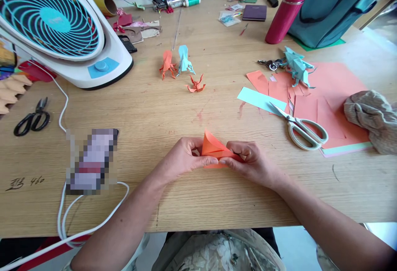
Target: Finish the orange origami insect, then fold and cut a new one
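Over on the left, black-handled metal scissors lie on the pale wood-grain tabletop, well apart from the action. Coming across, the left hand is closed in a pinch on the left end of a folded bright-orange paper piece, thumb in front, fingers behind. There's the paper, held low at front centre, one pointed flap standing up and sloping down to the right. The right hand is clamped on the other end, fingers curled, its thumb near the left one along the lower edge. This looks like a crease being shaped, and it wants patience: match the edges first, let the left grip anchor, then press firmly from the middle outward, keeping that tall point uncrushed. Further right, a pale-blue rectangular paper strip sits beside white-handled steel scissors, their blades partly over it.
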Available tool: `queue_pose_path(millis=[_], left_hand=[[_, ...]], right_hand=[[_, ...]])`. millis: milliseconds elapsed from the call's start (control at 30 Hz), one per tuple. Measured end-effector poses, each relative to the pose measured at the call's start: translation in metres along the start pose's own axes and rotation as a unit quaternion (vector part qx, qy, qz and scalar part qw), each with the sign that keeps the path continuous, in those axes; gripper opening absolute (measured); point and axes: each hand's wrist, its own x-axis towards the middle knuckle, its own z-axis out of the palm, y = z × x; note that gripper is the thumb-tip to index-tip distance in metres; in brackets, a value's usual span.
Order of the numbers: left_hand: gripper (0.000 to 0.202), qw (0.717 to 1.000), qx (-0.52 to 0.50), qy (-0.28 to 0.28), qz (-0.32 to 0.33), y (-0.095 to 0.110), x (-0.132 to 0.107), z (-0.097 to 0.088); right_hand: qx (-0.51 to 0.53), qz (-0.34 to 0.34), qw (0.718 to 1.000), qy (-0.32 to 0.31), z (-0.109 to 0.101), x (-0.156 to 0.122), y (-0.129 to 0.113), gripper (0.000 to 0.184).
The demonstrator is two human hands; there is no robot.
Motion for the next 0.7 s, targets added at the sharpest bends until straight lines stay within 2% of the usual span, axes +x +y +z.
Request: queue_pose_path(millis=[100,300,533,700], left_hand=[[0.032,0.999,-0.044,0.006,-0.017,-0.0007,-0.0004,0.0040],[0.031,0.998,-0.019,0.049,-0.040,-0.0011,-0.0005,-0.0002],[0.034,0.997,-0.011,0.070,-0.041,0.0027,-0.0031,0.0051],[0.030,0.997,0.015,0.070,-0.033,0.0024,-0.0040,0.0087]], right_hand=[[-0.002,-0.004,1.000,-0.002,0.0013,0.0007,0.0003,0.041],[0.004,0.018,1.000,-0.007,0.0007,-0.0005,0.0017,0.041],[0.035,0.062,0.997,-0.015,0.0000,0.0009,-0.0001,0.041],[0.053,0.065,0.996,-0.020,0.0012,0.0021,-0.0006,0.041]])
